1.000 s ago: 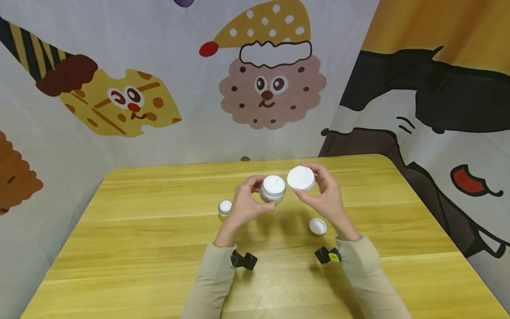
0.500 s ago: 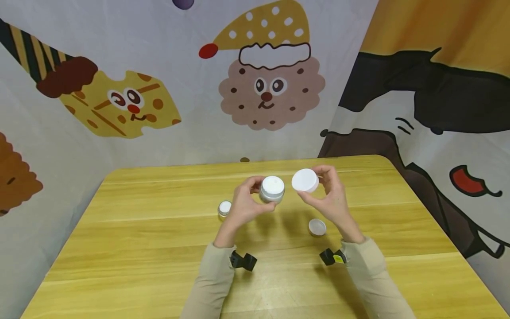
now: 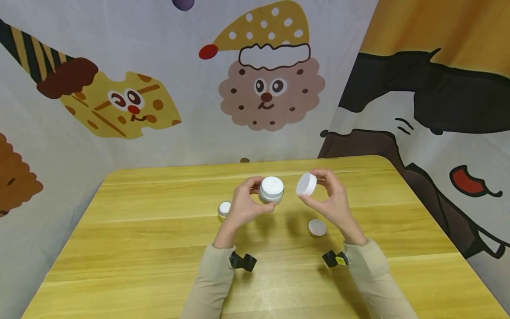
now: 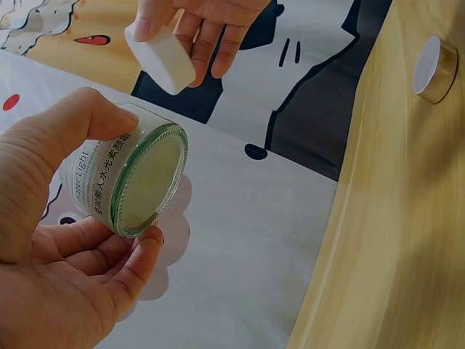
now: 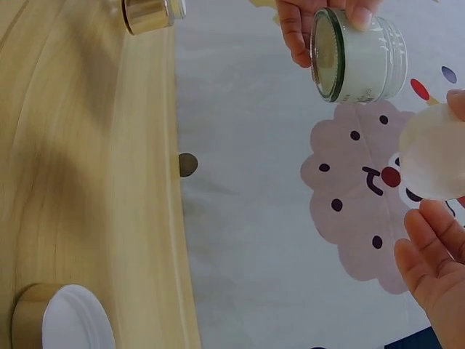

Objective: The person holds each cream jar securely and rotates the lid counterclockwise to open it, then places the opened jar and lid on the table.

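Note:
My left hand (image 3: 244, 204) grips a glass cream jar (image 3: 272, 189) above the table, thumb on one side and fingers on the other. The jar has white on top, and printed lettering shows on its side in the left wrist view. To its right, my right hand (image 3: 335, 204) pinches a round white lid (image 3: 306, 184) by its rim, turned partly edge-on and apart from the jar. A gold-sided lid (image 3: 317, 227) lies with its white inside up below the right hand. A small gold-sided jar (image 3: 224, 208) with a white top stands beside my left hand, partly hidden by it.
The wooden table (image 3: 131, 248) carries the small jar and the gold-sided lid. Its far edge meets a hanging cloth (image 3: 191, 146) printed with cartoon figures. A black wrist camera (image 3: 243, 262) sits on each forearm.
My right hand has moved slightly right and down, taking the white lid away from the jar and tilting it more edge-on. The left hand and jar have hardly moved.

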### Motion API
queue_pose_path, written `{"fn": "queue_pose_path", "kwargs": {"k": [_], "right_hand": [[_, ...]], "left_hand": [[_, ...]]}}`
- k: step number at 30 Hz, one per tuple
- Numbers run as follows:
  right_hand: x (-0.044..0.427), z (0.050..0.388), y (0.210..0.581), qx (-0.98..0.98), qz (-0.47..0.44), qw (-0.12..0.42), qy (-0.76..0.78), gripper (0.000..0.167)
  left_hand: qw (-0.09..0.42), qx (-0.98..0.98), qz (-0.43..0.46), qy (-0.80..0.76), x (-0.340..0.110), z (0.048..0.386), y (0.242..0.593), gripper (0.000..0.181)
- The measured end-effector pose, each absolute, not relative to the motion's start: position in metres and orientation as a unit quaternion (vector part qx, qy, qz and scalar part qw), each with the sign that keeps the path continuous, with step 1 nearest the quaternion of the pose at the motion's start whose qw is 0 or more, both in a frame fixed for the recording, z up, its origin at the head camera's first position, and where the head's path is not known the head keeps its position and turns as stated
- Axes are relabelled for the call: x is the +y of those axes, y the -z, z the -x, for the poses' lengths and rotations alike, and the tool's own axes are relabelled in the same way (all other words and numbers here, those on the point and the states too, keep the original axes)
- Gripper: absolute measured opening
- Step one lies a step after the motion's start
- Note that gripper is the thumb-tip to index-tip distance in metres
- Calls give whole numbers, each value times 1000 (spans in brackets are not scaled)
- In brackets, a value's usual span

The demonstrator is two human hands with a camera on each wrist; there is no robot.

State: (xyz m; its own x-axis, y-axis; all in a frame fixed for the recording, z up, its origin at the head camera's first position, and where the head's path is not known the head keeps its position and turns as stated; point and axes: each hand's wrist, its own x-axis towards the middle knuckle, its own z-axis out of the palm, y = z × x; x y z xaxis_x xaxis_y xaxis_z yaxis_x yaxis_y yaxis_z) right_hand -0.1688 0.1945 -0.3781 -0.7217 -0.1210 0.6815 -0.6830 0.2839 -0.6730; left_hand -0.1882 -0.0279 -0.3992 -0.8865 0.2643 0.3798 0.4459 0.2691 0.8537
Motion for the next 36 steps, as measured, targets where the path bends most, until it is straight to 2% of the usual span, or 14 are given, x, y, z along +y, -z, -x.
{"fn": "queue_pose_path", "kwargs": {"k": [16, 23, 28, 36], "right_hand": [[192, 160, 373, -788, -253, 254, -500, 52], [190, 159, 371, -822, -228, 271, -445, 51], [197, 169, 387, -831, -229, 272, -428, 53], [206, 180, 408, -856, -219, 237, -405, 53]], "left_hand": [[82, -790, 231, 563, -28, 187, 400, 57], [77, -786, 226, 570, -28, 187, 400, 57], [78, -786, 228, 570, -27, 187, 399, 58], [77, -784, 227, 572, -27, 188, 400, 57]]}}
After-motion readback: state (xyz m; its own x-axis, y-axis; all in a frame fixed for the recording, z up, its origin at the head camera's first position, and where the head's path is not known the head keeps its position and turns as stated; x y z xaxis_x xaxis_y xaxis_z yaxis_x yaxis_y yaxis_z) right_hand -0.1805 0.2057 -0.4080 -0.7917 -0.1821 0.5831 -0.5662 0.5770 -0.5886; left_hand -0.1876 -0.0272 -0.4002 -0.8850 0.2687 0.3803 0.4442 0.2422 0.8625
